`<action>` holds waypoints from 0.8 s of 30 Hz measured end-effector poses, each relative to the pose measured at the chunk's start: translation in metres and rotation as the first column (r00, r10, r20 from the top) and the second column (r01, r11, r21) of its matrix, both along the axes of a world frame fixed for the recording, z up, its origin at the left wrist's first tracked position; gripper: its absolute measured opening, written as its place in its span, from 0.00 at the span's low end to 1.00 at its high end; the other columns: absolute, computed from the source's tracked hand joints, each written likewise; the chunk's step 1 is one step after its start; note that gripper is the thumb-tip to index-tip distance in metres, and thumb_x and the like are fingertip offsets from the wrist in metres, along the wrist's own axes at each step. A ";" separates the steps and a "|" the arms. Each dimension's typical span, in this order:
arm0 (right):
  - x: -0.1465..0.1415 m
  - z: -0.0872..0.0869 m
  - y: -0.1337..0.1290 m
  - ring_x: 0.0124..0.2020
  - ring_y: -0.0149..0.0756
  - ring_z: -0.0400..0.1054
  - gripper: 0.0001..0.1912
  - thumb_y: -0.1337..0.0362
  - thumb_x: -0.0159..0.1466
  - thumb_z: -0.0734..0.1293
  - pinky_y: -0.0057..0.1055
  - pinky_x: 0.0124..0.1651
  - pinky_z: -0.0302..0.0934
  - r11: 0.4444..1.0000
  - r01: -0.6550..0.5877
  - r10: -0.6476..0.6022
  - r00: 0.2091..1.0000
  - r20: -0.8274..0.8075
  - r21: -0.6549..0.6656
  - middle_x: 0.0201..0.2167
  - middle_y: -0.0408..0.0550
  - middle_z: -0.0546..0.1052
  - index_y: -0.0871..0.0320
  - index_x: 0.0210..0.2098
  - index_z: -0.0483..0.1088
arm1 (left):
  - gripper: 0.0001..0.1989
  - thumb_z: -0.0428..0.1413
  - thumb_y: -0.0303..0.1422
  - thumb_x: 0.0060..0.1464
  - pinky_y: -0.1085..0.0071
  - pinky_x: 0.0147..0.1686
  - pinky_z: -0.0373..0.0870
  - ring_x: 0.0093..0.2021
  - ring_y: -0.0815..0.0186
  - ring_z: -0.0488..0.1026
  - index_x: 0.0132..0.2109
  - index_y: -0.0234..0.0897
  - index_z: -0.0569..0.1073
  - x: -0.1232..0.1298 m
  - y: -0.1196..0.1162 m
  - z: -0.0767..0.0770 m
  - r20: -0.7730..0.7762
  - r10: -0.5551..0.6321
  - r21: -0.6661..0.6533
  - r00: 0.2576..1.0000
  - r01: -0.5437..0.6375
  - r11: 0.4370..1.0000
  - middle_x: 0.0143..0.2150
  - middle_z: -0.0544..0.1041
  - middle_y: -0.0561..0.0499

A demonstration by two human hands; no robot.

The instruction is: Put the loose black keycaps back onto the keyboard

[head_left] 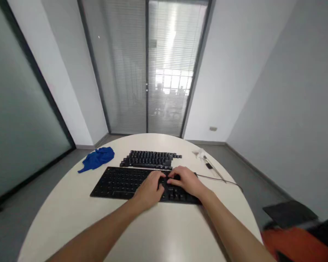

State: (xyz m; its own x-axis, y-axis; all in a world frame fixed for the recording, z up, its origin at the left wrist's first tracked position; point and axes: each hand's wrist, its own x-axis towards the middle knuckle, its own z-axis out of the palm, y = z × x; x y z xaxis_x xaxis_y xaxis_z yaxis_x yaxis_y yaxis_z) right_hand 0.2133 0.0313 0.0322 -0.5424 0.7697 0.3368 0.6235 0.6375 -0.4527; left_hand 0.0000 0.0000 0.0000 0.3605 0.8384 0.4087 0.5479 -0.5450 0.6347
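Observation:
A black keyboard [120, 182] lies flat near the middle of the round table, many of its key positions looking bare of caps. My left hand [151, 187] rests over its right half, thumb and fingers apart, fingertips at the keyboard's surface. Facing it, my right hand [187, 181] bends over the right end with thumb and forefinger tips close together. Anything small between those tips is too blurred to make out. Just behind the keyboard, loose black keycaps [150, 159] stand in rows laid out like a keyboard.
A crumpled blue cloth [97, 159] lies at the table's left. On the right are a small clear plastic bag [199, 153], a thin stick-like tool [215, 169] and a small black piece [209, 166]. A cable [213, 178] runs over the white table's [71, 218] right edge.

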 end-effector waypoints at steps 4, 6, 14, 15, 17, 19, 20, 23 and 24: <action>-0.001 0.002 -0.001 0.38 0.40 0.73 0.11 0.54 0.63 0.72 0.33 0.42 0.62 1.000 0.006 -0.006 1.000 -0.016 0.001 0.34 0.46 0.80 0.55 0.37 0.76 | 0.19 0.51 0.20 0.53 0.59 0.59 0.65 0.55 0.58 0.70 0.51 0.37 0.70 -0.001 -0.001 0.004 0.012 -0.011 0.003 1.000 0.011 1.000 0.51 0.73 0.45; -0.001 0.004 -0.002 0.37 0.39 0.73 0.10 0.54 0.62 0.73 0.33 0.41 0.62 1.000 0.011 -0.011 1.000 -0.018 -0.005 0.33 0.45 0.80 0.55 0.36 0.76 | 0.19 0.51 0.19 0.53 0.59 0.59 0.65 0.55 0.58 0.70 0.51 0.37 0.70 -0.001 -0.002 0.006 0.004 -0.008 -0.003 1.000 0.008 1.000 0.51 0.73 0.44; 0.001 0.007 -0.003 0.36 0.38 0.73 0.11 0.55 0.61 0.74 0.32 0.41 0.63 0.999 0.028 -0.029 0.999 -0.021 -0.040 0.33 0.45 0.80 0.55 0.35 0.76 | 0.19 0.50 0.20 0.54 0.59 0.58 0.66 0.55 0.58 0.70 0.51 0.38 0.70 -0.001 -0.005 0.011 -0.025 0.003 -0.020 1.000 -0.003 1.000 0.52 0.72 0.44; 0.001 0.007 -0.003 0.36 0.38 0.73 0.11 0.54 0.61 0.74 0.32 0.41 0.63 0.999 0.029 -0.030 0.999 -0.024 -0.043 0.33 0.45 0.80 0.55 0.36 0.76 | 0.19 0.50 0.20 0.54 0.59 0.58 0.66 0.54 0.58 0.70 0.51 0.38 0.70 -0.001 -0.005 0.011 -0.026 0.002 -0.018 1.000 -0.003 1.000 0.52 0.72 0.44; 0.001 0.005 -0.003 0.36 0.38 0.73 0.11 0.54 0.62 0.73 0.32 0.41 0.63 0.999 0.031 -0.033 0.999 -0.027 -0.041 0.33 0.45 0.80 0.55 0.36 0.76 | 0.19 0.50 0.20 0.53 0.59 0.57 0.67 0.54 0.58 0.70 0.51 0.38 0.70 -0.001 -0.004 0.010 -0.025 0.003 -0.015 1.000 -0.004 1.000 0.52 0.72 0.44; 0.000 0.004 -0.002 0.37 0.38 0.73 0.11 0.53 0.62 0.73 0.32 0.41 0.63 0.999 0.031 -0.032 0.999 -0.022 -0.031 0.33 0.45 0.80 0.55 0.37 0.76 | 0.19 0.50 0.20 0.53 0.59 0.57 0.67 0.54 0.58 0.70 0.51 0.38 0.70 -0.001 -0.004 0.010 -0.021 0.000 -0.014 1.000 0.000 1.000 0.51 0.73 0.44; 0.000 0.004 -0.002 0.37 0.38 0.73 0.11 0.53 0.62 0.72 0.32 0.40 0.63 0.999 0.033 -0.033 0.999 -0.018 -0.024 0.33 0.45 0.80 0.55 0.37 0.76 | 0.19 0.50 0.20 0.53 0.59 0.57 0.67 0.54 0.58 0.70 0.51 0.38 0.70 -0.001 -0.004 0.010 -0.018 -0.003 -0.012 1.000 0.002 1.000 0.51 0.73 0.44; 0.000 0.004 -0.002 0.36 0.38 0.73 0.11 0.54 0.62 0.72 0.32 0.40 0.62 0.999 0.047 -0.047 0.999 -0.001 -0.019 0.33 0.45 0.79 0.55 0.37 0.76 | 0.19 0.50 0.20 0.53 0.59 0.57 0.67 0.54 0.58 0.70 0.51 0.38 0.71 -0.001 -0.005 0.011 -0.016 -0.005 -0.009 1.000 0.005 1.000 0.51 0.73 0.44; 0.000 0.005 -0.003 0.36 0.38 0.73 0.10 0.54 0.62 0.73 0.32 0.40 0.62 0.998 0.052 -0.052 0.999 0.003 -0.022 0.33 0.45 0.80 0.55 0.36 0.76 | 0.19 0.50 0.20 0.53 0.58 0.58 0.67 0.54 0.58 0.70 0.51 0.38 0.71 -0.001 -0.005 0.011 -0.018 -0.002 -0.012 1.000 0.002 1.000 0.51 0.73 0.44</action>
